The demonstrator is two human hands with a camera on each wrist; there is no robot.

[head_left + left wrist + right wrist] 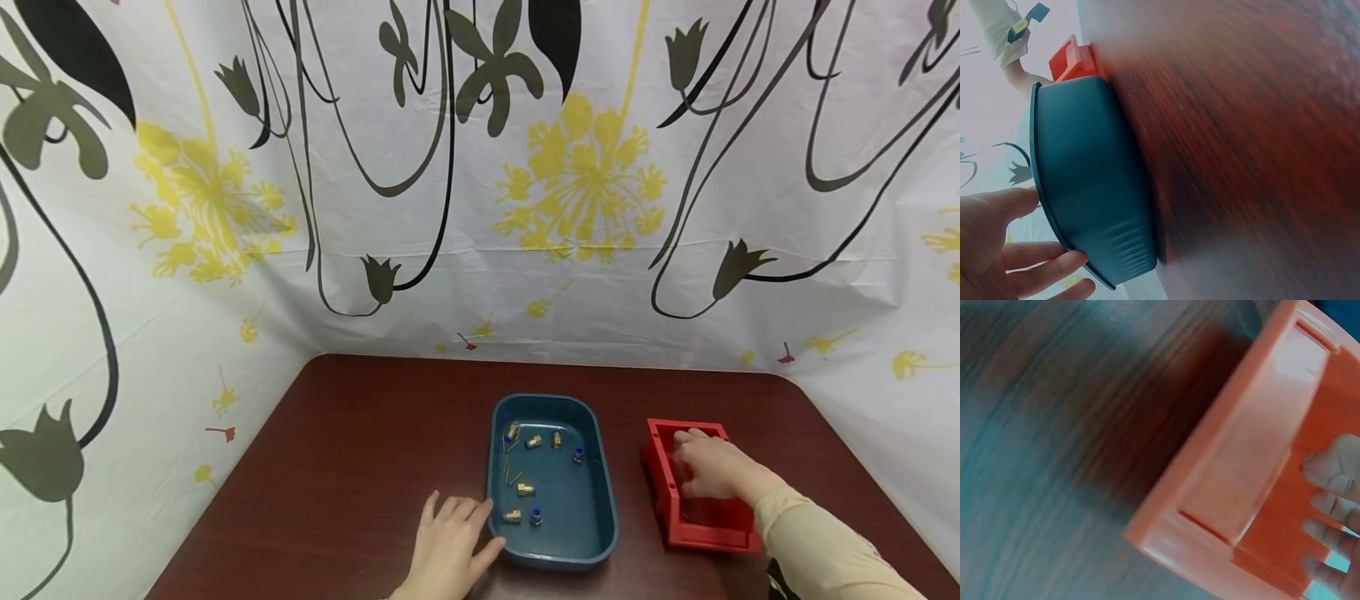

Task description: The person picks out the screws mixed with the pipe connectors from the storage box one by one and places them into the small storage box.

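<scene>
A blue-grey tray [557, 546] sits mid-table, with several small brass fittings [525, 489] inside, some of them with blue ends. Beside its near left corner is my left hand [452, 542], fingers spread and loosely bent. In the left wrist view the thumb and fingertips of that hand rest at the tray's rim [1036, 156]. My right hand [712, 467] reaches down into a red bin [712, 537] on the right. Its fingers are loosely bent over the bin floor in the right wrist view, and no held thing shows among them.
Thin metal pins [507, 468] lie near the tray's left wall among the fittings. Both containers stand on a dark brown table [375, 450], a gap between them. A white flowered sheet [465, 233] hangs behind the table and along its sides.
</scene>
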